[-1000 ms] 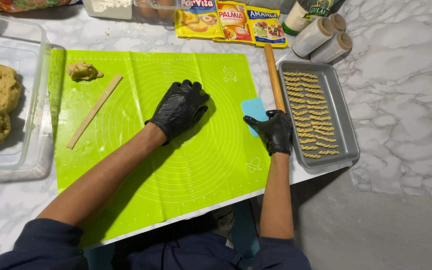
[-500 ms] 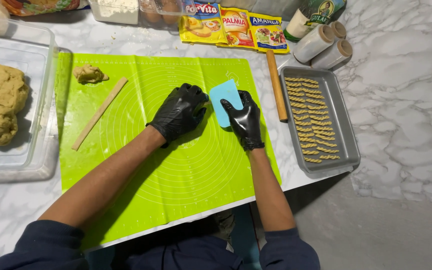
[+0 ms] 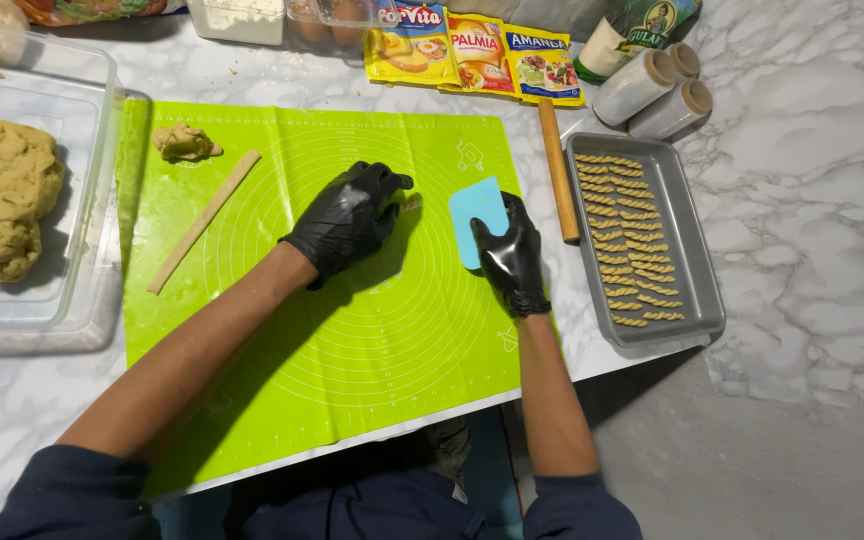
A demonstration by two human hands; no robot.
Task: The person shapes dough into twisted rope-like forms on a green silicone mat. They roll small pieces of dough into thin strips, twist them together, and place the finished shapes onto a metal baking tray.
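Blue scraper (image 3: 476,212); two gloved hands (image 3: 347,215)

Single head-worn view, above the table edge, looking steeply down and forward. Close range: green mat (image 3: 352,330) fills centre, baking tray (image 3: 697,280) at 3 o'clock, dough tub (image 3: 82,250) at 9. No second view, nothing shared.
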